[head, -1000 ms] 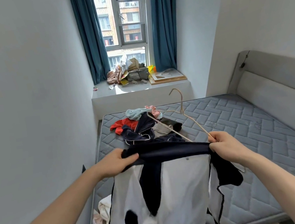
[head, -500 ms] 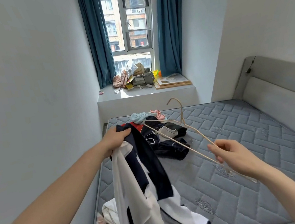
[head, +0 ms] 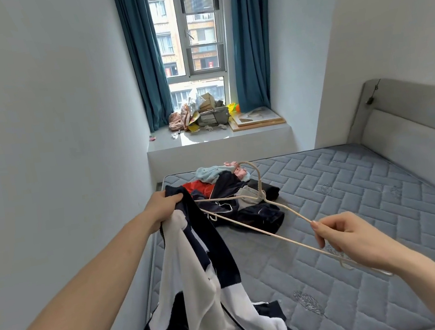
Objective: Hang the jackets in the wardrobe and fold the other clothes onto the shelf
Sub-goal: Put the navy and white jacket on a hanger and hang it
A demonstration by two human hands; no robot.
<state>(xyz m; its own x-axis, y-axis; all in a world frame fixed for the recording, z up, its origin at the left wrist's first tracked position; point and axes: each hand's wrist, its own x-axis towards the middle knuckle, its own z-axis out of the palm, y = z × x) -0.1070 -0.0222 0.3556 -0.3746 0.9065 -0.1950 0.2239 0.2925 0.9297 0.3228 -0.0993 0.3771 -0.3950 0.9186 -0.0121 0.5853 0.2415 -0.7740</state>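
Left hand (head: 165, 206) grips the navy-and-white jacket (head: 198, 274) at the mattress's (head: 359, 228) left edge, right hand (head: 352, 241) pinches the hanger (head: 257, 215): feed its free arm into the collar first.

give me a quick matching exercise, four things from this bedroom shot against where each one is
Things:
1. wire hanger
2. navy and white jacket
3. pile of clothes
4. flat framed board

Places:
A. on the window ledge
B. hanging from the left hand
C. heaped on the mattress
D. pinched in the right hand

Pairs: 1-D, 2-B, 3-C, 4-A
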